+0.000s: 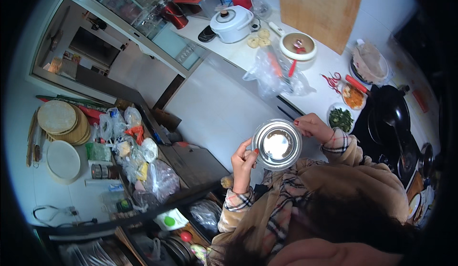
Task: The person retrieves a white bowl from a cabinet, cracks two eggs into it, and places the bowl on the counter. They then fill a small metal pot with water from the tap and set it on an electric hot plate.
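Observation:
In front of my body I hold a round, shiny bowl (278,157), with a wide clear-looking rim and a bright, reflective middle. Whether it is glass or steel I cannot tell. My left hand (244,163) grips its left side, thumb on the rim and fingers curled below. At the upper right of the rim, my right hand (315,126) is closed on the edge. Just right of that hand, on the counter, are a plate of chopped greens (340,118) and a plate of orange and pale pieces (353,96).
A black wok (392,104) sits on the stove at right. Along the counter stand a lidded cream pan (298,46), a white pot (232,26), red chillies (332,82) and a plastic bag (269,73). Bagged goods (160,177) crowd the left shelf. A wooden board (319,10) leans on the wall.

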The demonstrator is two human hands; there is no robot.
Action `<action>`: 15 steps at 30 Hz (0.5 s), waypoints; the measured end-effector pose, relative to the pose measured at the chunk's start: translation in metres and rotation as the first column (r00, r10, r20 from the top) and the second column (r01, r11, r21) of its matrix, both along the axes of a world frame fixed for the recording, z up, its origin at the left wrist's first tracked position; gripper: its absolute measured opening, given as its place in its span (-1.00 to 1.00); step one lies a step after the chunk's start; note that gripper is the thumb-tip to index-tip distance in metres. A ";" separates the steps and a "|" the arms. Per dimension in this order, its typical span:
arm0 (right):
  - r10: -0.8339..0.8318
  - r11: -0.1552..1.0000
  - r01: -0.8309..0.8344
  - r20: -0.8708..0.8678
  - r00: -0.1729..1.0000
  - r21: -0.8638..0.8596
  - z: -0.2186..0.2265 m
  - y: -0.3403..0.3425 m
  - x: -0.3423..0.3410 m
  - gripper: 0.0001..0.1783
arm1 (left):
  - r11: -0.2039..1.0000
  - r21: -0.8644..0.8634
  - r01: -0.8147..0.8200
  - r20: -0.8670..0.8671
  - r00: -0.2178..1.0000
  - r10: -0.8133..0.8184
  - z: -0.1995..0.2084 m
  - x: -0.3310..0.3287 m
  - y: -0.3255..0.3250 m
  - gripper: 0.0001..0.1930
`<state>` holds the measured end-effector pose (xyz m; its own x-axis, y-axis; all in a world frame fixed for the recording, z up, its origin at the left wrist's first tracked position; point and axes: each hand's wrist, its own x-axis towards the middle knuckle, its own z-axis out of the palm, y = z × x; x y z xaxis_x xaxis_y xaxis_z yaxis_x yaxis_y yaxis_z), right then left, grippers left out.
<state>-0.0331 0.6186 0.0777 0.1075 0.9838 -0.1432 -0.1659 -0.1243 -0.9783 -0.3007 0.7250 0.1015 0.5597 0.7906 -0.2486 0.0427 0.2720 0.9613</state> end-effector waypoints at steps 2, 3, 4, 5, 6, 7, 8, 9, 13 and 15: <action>-0.060 0.997 0.059 -0.029 0.998 -0.045 -0.001 0.042 -0.015 -0.51 | 1.000 0.003 0.017 -0.008 1.000 -0.017 0.004 -0.012 0.045 -0.62; -0.095 0.994 0.093 -0.035 0.995 -0.056 0.000 0.065 -0.020 -0.51 | 0.999 0.023 0.032 0.003 0.999 -0.032 0.005 -0.014 0.069 -0.62; -0.085 0.994 0.085 0.009 0.996 -0.062 0.002 0.087 -0.024 -0.50 | 0.999 0.014 0.046 -0.022 0.999 -0.046 0.007 -0.019 0.094 -0.62; -0.088 0.994 0.089 0.021 0.996 -0.055 0.002 0.111 -0.026 -0.50 | 0.999 0.010 0.044 -0.019 0.999 -0.044 0.007 -0.020 0.120 -0.62; -0.093 0.994 0.094 0.025 0.995 -0.055 0.003 0.134 -0.030 -0.50 | 0.999 -0.001 0.044 -0.024 0.999 -0.044 0.007 -0.023 0.144 -0.62; -0.106 0.993 0.108 0.030 0.994 -0.049 0.002 0.155 -0.035 -0.50 | 0.999 -0.014 0.048 -0.044 0.998 -0.048 0.007 -0.025 0.168 -0.62; -0.098 0.994 0.099 0.006 0.995 -0.044 0.003 0.178 -0.036 -0.49 | 0.998 -0.024 0.054 -0.013 0.998 -0.054 0.007 -0.027 0.190 -0.62; -0.102 0.994 0.103 0.018 0.995 -0.043 0.003 0.201 -0.037 -0.49 | 0.999 -0.026 0.047 -0.017 0.999 -0.048 0.006 -0.028 0.212 -0.62; -0.108 0.994 0.109 0.050 0.993 -0.028 0.000 0.291 -0.040 -0.49 | 0.999 -0.018 0.026 -0.063 0.998 -0.027 0.000 -0.027 0.303 -0.60; -0.085 0.996 0.086 0.090 0.992 -0.011 -0.005 0.336 -0.034 -0.49 | 0.999 -0.031 0.008 -0.083 0.996 -0.011 -0.007 -0.021 0.350 -0.59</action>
<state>-0.0671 0.9550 0.0725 0.2041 0.9684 -0.1433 -0.0888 -0.1275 -0.9879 -0.3216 1.0749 0.0945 0.5437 0.7766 -0.3183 0.1250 0.3001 0.9457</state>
